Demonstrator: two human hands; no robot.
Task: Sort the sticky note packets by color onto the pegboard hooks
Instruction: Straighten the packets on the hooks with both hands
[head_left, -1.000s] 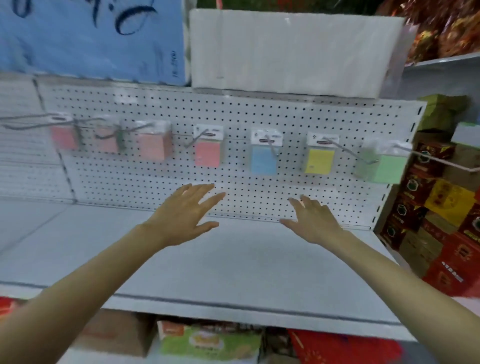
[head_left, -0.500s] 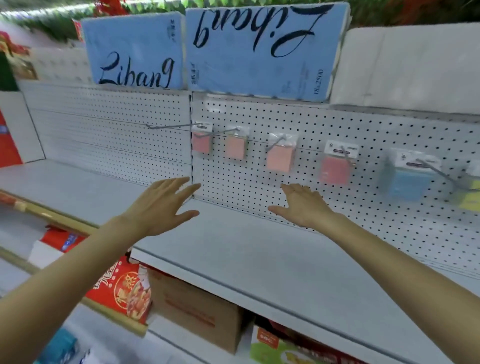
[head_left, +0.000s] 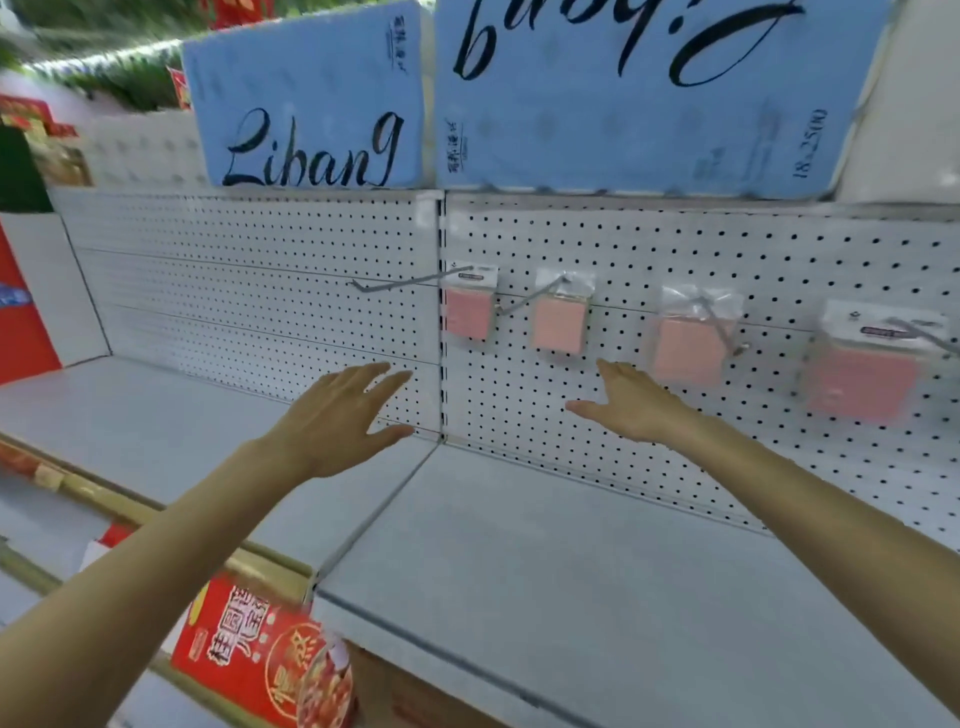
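matt perforated metal pegboard (head_left: 623, 249); glossy plastic packets (head_left: 696, 343).

rightmost pink packet (head_left: 862, 382) blurred, its hook (head_left: 922, 335) cut off right

You can count four pink sticky note packets: the first packet (head_left: 469, 313), the second packet (head_left: 560, 326), the third packet (head_left: 687, 352) and the fourth packet (head_left: 860, 383). They hang on four hooks (head_left: 400, 281), one each. You also have two blue packs (head_left: 311, 104) up top, one red box (head_left: 249, 654) below, and two grips, the left grip (head_left: 337, 415) and the right grip (head_left: 634, 410).
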